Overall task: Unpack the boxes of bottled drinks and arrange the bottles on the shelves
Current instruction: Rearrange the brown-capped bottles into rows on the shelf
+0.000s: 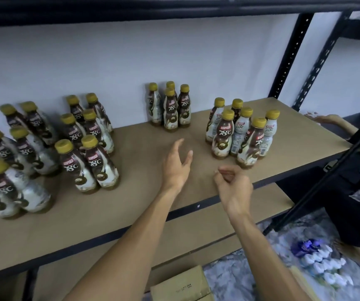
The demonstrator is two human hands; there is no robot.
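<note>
Four lots of bottles stand on the shelf [142, 137]; read them off, left to right.

— Lot 1, far-left group [20, 148]: gold caps, brown-and-white labels, upright, packed close; the near ones are blurred. Lot 2, six-bottle block [87, 148]: two columns, upright, just beside lot 1. Lot 3, back four [170, 109]: upright, close to the wall, apart from the others.

Hands?

— Left hand [175, 168]: above bare board in front of lot 3, fingers spread and nearly straight, holds nothing. Entered below it, cardboard box [181, 285]: on the floor under the shelving, top looks closed, contents not seen. Right hand [234, 185]: over the front part of the board, fingers loosely curled toward the thumb, nothing in it. Lot 4, right cluster [239, 137]: upright, just beyond the right hand, not touched.

Anything further right?

— Floor pack [318, 261]: pale caps, too blurred to type. Another person's hand [326, 120]: near the shelf's far end; what it does, I cannot tell.

Step in hand?

— Judged: between placements. Both hands are empty and the shelf is part stocked, with bare board in front of lot 3.

Next move?

— Probably more stock from the box: reach down, open it, lift bottles out. Then set them upright on the bare board, clear of lot 4, which could topple if nudged.
</note>
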